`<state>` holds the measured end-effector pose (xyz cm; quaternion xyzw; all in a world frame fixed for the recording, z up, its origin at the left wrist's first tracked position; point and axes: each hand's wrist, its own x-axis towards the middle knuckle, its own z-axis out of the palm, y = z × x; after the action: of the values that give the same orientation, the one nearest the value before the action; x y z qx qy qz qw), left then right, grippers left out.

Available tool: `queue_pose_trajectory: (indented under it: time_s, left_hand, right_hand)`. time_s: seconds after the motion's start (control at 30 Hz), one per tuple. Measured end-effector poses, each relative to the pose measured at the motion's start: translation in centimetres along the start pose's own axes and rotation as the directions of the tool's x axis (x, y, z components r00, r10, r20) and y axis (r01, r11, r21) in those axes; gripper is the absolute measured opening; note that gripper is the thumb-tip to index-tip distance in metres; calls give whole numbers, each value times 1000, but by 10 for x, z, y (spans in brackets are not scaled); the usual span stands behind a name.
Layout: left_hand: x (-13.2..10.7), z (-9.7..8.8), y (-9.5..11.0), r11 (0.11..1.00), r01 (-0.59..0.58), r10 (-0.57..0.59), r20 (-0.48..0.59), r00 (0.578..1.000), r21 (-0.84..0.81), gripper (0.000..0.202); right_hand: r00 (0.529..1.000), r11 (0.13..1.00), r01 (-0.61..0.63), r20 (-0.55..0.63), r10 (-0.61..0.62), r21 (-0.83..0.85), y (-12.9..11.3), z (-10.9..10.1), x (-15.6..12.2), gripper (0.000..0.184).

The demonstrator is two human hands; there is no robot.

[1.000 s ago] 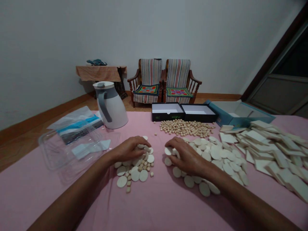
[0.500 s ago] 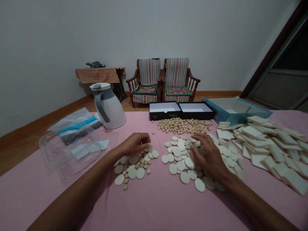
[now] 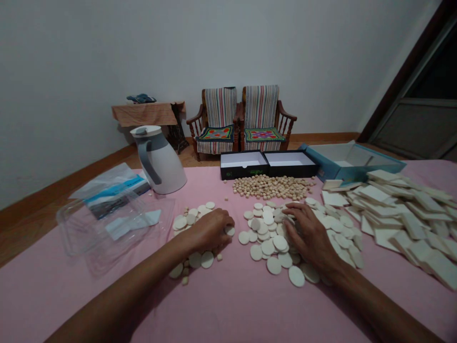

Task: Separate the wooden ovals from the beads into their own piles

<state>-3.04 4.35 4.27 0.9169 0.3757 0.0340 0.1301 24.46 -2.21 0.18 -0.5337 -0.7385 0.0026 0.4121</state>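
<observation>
My left hand (image 3: 213, 229) is over a mixed heap of pale wooden discs and small wooden cubes on the left. Its fingers are closed at the heap's right edge around a round wooden disc (image 3: 230, 231). Small wooden cubes (image 3: 185, 280) and more discs (image 3: 207, 259) show below the wrist. My right hand (image 3: 310, 237) rests palm down on a larger pile of wooden discs (image 3: 279, 243), its fingers apart. Part of that pile is hidden under the palm. A greyish disc (image 3: 255, 224) lies at the pile's left side.
Behind the discs spreads a bank of wooden cubes (image 3: 271, 186). Two black box trays (image 3: 246, 171) and a blue box (image 3: 332, 174) stand beyond. Square wooden tiles (image 3: 403, 214) heap up at right. A white jug (image 3: 167, 169) and a clear plastic tray (image 3: 76, 245) are at left.
My left hand has come nearer and to the right, closing on a disc and uncovering discs at the heap's far side. A greyish disc now shows in the right pile. My right hand is nearly still.
</observation>
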Motion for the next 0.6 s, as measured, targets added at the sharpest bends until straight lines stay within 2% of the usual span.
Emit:
queue_pose_trajectory:
  time_s: [0.17,0.23,0.3,0.37,0.43,0.5,0.6]
  left_hand:
    - [4,7,6,999,44,-42,-62,997,30,17]
    - [7,4,6,995,22,-33,-120,992,-93,22]
    - [10,-2,5,963,-52,-1,-197,980,-265,33]
    - [10,-7,2,937,-88,6,-237,971,-338,34]
    - [6,-10,-2,964,-49,-3,-194,981,-261,27]
    - [1,-10,-3,991,2,-16,-105,994,-136,22]
    - [-6,-5,0,999,52,-52,-7,999,-3,18]
  right_hand:
    - [1000,1000,1,-6,-1,4,0,0,0,20]
    - [1000,1000,-4,-10,4,8,-1,0,0,20]
    - [1000,1000,-7,-7,7,10,-2,-1,0,20]
    - [1000,1000,-7,1,7,13,-3,-1,-1,20]
    - [1000,1000,-10,5,10,21,-4,-1,-1,20]
    - [1000,999,-15,10,15,29,-3,0,-1,20]
    - [1000,999,-18,19,18,39,-3,1,-2,21]
